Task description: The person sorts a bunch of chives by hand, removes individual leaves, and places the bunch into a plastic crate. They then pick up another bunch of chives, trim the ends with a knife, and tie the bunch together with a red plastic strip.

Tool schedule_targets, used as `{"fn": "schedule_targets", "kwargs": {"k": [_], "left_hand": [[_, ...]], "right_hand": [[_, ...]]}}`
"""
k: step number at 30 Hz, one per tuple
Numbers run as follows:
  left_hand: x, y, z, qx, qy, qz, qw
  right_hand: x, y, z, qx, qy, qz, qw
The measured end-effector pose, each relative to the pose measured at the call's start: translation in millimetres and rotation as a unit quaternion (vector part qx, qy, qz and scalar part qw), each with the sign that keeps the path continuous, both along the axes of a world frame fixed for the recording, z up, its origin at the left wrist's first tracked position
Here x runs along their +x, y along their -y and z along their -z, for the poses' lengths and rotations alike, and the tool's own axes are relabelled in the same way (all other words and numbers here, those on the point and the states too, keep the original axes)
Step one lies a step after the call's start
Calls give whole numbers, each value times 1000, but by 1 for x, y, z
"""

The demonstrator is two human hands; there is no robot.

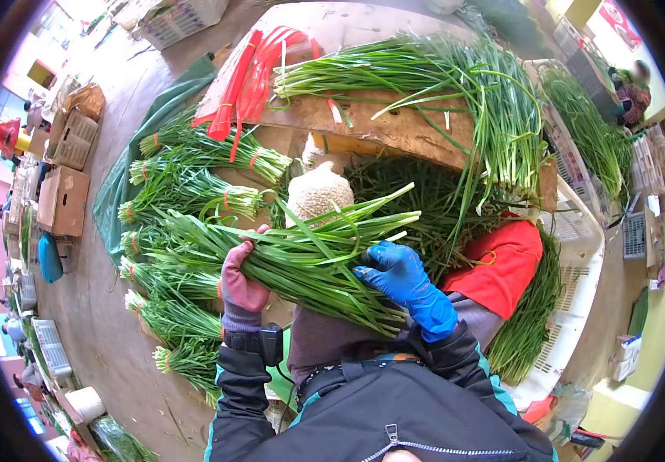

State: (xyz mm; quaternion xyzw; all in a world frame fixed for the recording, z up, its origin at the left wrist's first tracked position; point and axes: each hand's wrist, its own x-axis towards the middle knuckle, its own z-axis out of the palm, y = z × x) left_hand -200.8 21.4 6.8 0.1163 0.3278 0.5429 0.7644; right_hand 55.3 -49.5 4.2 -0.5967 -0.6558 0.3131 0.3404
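Across my lap lies a loose bunch of garlic chives (pixel 309 258), its pale cut ends fanning out to the right. My left hand (pixel 244 283), in a pinkish-purple glove, grips the leafy part from below with the thumb on top. Wearing a blue rubber glove, my right hand (pixel 408 283) is closed at the bunch's right side, fingertips pinching some blades; exactly how many is hidden. To the left, several tied bundles of chives (pixel 194 192) are stacked with orange bands around them. More loose chives (pixel 402 69) rest on the wooden bench (pixel 378 123) ahead.
Red plastic ties (pixel 236 85) hang over the bench's left edge. A white crate (pixel 571 285) holding chives stands at my right, beside a red cloth (pixel 505 266) on my leg. Green tarp (pixel 136 162) and cardboard boxes (pixel 61 200) are on the left. A person (pixel 633 96) sits far right.
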Motion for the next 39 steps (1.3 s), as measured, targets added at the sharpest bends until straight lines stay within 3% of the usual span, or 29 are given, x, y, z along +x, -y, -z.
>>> {"fn": "schedule_targets", "kwargs": {"k": [13, 15, 17, 21, 23, 24, 26, 30, 34, 37, 39], "left_hand": [[-2, 2, 6, 8, 0, 16, 1000], [-3, 2, 6, 14, -10, 14, 1000], [-3, 2, 6, 11, 18, 30, 999], [-1, 2, 8, 10, 28, 21, 999], [-1, 2, 9, -4, 46, 24, 999], [-1, 2, 8, -4, 46, 23, 999], [-1, 2, 7, -3, 35, 23, 999], [0, 2, 3, -3, 18, 29, 999], [3, 3, -1, -16, 15, 31, 999], [3, 4, 2, -15, 24, 31, 999], [4, 4, 1, -11, 36, 31, 999]], "right_hand": [[12, 5, 5, 14, 38, -12, 999], [14, 8, 4, -6, -77, 37, 996], [18, 12, 12, 11, -102, 38, 994], [16, 18, 4, -85, -231, 131, 960], [14, 19, -9, -234, -314, 199, 898], [13, 19, 0, -234, -314, 198, 898], [11, 19, 21, -88, -267, 164, 946], [12, 16, 15, -6, -155, 85, 984], [11, 12, 6, 16, -124, 99, 987], [9, 12, 17, -58, -150, 138, 977], [12, 11, 20, 11, -67, 64, 996]]}}
